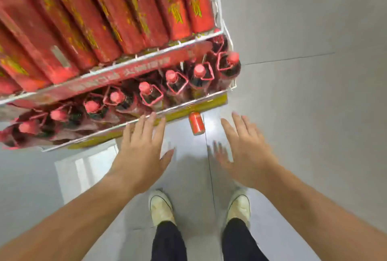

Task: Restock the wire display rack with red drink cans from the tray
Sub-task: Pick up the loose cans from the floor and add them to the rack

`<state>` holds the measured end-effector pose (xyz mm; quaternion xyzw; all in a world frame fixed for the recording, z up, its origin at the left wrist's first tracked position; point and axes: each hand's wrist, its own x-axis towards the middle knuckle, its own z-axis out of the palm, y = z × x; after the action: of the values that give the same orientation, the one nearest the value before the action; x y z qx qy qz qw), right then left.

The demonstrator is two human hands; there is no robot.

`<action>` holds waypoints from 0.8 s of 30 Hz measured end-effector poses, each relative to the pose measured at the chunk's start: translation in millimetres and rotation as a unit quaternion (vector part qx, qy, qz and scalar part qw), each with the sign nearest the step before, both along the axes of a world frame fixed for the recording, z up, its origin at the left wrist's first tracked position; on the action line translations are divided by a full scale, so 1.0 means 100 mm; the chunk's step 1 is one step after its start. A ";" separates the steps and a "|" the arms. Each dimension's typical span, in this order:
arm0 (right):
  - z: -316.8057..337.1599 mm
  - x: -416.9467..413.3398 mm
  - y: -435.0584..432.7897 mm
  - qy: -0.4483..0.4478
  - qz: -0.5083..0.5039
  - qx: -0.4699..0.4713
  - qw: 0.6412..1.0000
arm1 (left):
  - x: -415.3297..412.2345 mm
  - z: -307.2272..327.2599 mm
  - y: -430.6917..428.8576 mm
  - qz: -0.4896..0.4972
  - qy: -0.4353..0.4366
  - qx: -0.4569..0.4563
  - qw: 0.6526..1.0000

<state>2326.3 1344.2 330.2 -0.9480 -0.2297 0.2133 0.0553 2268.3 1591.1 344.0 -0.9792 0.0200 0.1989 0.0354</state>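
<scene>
Can on floor | left hand; right hand spread, empty

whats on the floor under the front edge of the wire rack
One red drink can lies on its side on the grey tiled floor, between the open hands. The white wire rack hides whatever lies further underneath.

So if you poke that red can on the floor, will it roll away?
Probably. The red can seems to lie on its side on smooth, glossy floor tiles, so a sideways nudge should roll it. Its round, slick wall may slip in fingers. Neither the left hand nor the right hand holds it.
</scene>
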 end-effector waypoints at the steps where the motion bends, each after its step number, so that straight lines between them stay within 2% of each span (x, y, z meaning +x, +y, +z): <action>1: -0.27 -0.04 0.02 0.011 0.002 -0.008 1.000 | -0.03 -0.28 0.04 -0.003 0.010 -0.005 1.000; 7: -1.83 -0.12 0.19 0.062 -0.019 -0.021 0.998 | -0.13 -1.88 0.26 -0.053 0.093 0.022 0.994; 13: -3.13 0.12 0.43 0.121 -0.031 -0.036 0.992 | -0.04 -3.15 0.43 -0.026 0.103 0.050 0.993; 19: -3.84 0.52 0.85 0.089 -0.056 -0.022 0.994 | 0.13 -3.87 0.59 0.011 0.126 0.030 0.992; 24: -4.13 0.74 1.32 0.097 -0.210 -0.003 0.973 | 0.21 -4.13 0.69 -0.005 0.131 0.024 0.991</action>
<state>2399.9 1475.8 -82.4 -0.9502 -0.0180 0.2882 0.1176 2289.5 1659.7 -69.4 -0.9435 0.0247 0.3255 0.0574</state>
